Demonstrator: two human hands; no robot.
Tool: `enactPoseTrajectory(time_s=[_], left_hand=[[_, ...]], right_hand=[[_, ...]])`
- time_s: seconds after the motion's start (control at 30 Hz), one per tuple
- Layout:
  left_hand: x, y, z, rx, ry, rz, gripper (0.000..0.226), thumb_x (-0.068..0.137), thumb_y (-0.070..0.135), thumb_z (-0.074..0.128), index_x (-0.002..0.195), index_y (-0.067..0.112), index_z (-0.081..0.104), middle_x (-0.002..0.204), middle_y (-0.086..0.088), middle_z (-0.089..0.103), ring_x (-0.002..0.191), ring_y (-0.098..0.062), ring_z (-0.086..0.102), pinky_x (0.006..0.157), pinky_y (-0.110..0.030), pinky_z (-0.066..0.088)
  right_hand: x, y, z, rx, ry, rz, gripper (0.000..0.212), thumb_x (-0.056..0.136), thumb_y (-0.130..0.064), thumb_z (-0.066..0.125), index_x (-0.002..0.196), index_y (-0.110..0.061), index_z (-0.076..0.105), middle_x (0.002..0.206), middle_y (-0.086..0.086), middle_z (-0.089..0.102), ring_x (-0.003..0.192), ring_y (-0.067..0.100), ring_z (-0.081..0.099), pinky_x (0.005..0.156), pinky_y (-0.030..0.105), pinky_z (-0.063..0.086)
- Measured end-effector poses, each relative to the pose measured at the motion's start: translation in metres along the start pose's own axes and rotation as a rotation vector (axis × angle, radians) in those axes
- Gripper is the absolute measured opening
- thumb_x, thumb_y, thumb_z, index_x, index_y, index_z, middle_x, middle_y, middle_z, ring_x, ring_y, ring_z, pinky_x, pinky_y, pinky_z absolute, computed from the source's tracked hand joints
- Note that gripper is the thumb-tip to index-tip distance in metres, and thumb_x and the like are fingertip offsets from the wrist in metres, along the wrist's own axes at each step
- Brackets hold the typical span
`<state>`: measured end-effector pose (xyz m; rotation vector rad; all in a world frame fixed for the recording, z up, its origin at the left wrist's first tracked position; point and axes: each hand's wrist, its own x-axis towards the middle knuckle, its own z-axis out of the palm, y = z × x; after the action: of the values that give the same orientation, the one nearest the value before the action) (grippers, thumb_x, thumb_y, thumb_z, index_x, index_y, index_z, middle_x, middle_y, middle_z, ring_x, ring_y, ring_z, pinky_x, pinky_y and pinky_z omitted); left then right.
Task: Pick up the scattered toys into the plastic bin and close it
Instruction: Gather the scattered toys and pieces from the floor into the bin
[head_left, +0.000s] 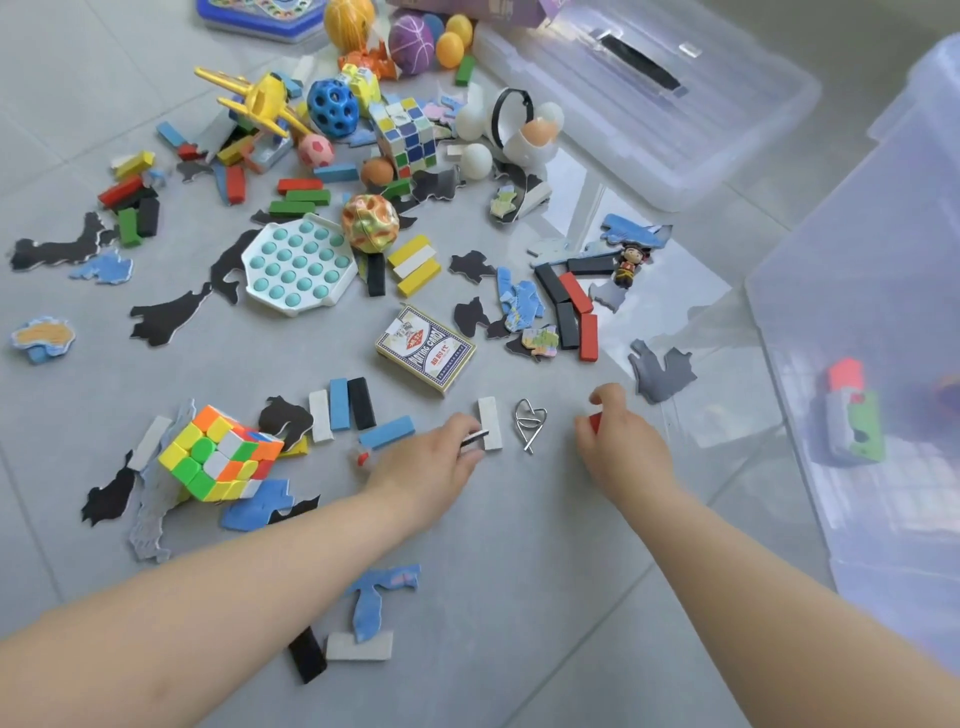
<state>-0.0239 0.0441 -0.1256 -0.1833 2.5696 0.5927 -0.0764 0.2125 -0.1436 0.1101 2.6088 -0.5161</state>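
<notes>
Toys lie scattered over the grey tiled floor. My left hand (431, 462) pinches a thin black block (475, 438) beside a white block (490, 423). My right hand (621, 441) is closed on a red block (596, 422), just right of a metal heart wire puzzle (529, 422). The clear plastic bin (883, 322) stands at the right with a few blocks (854, 415) inside. Its clear lid (649, 88) lies on the floor at the top. A card box (425, 347), a twisted colour cube (221, 452) and a pop-it board (298, 267) lie ahead.
Balls, a yellow toy plane (260, 101), a white-tiled cube (405, 135), egg shells (530, 137), a small figurine (628, 265), several coloured blocks and flat puzzle pieces cover the floor's far half. A black block (306, 654) and a white block (358, 647) lie between my forearms.
</notes>
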Motion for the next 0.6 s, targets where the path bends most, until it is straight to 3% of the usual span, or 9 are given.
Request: enactPoseTrajectory(time_s=[0.1,0.23,0.33,0.43,0.5,0.6], left_hand=[[0.024,0.013,-0.005,0.066,0.002,-0.024,0.037,0.095,0.036,0.039,0.127,0.019,0.038,0.122,-0.006,0.060,0.115,-0.027,0.053,0.085,-0.031,0.041],[0.041,0.023,-0.005,0.204,-0.022,-0.030,0.052,0.091,0.046,0.042,0.135,0.020,0.028,0.127,-0.005,0.057,0.118,-0.025,0.053,0.090,-0.033,0.041],[0.047,0.024,-0.005,0.223,-0.038,-0.035,0.059,0.090,0.047,0.045,0.137,0.019,0.024,0.134,-0.006,0.051,0.122,-0.025,0.049,0.092,-0.033,0.041],[0.046,0.020,-0.006,0.165,-0.030,-0.066,0.056,0.086,0.047,0.051,0.129,0.016,0.033,0.134,-0.004,0.047,0.122,-0.025,0.048,0.091,-0.034,0.041],[0.043,0.018,-0.005,0.145,-0.029,-0.087,0.054,0.084,0.048,0.054,0.123,0.013,0.037,0.133,-0.003,0.046,0.120,-0.026,0.049,0.090,-0.034,0.041],[0.038,0.015,-0.003,0.162,-0.057,-0.103,0.049,0.084,0.046,0.055,0.116,0.013,0.039,0.131,-0.006,0.045,0.118,-0.028,0.050,0.090,-0.034,0.041]], right_hand=[[0.002,-0.017,0.003,0.106,-0.052,-0.016,0.036,0.095,-0.028,0.039,0.128,-0.012,0.037,0.111,0.009,0.063,0.095,0.031,0.057,0.069,0.028,0.034],[0.002,-0.027,0.005,-0.004,-0.143,-0.087,0.047,0.092,-0.035,0.047,0.133,-0.018,0.032,0.118,0.006,0.061,0.108,0.028,0.057,0.075,0.031,0.041],[0.004,-0.030,0.006,-0.135,-0.167,-0.136,0.035,0.094,-0.031,0.043,0.124,-0.013,0.039,0.117,0.010,0.062,0.107,0.030,0.057,0.067,0.029,0.034],[0.006,-0.033,0.002,-0.197,-0.204,-0.148,0.016,0.093,-0.027,0.045,0.100,-0.014,0.041,0.117,0.013,0.060,0.107,0.030,0.056,0.068,0.028,0.030],[0.006,-0.031,-0.001,-0.214,-0.229,-0.132,0.009,0.092,-0.022,0.046,0.095,-0.015,0.040,0.118,0.013,0.059,0.107,0.030,0.055,0.069,0.027,0.030],[-0.001,-0.025,-0.008,-0.179,-0.258,-0.129,0.007,0.094,-0.020,0.043,0.092,-0.016,0.038,0.105,0.012,0.058,0.089,0.029,0.049,0.069,0.027,0.030]])
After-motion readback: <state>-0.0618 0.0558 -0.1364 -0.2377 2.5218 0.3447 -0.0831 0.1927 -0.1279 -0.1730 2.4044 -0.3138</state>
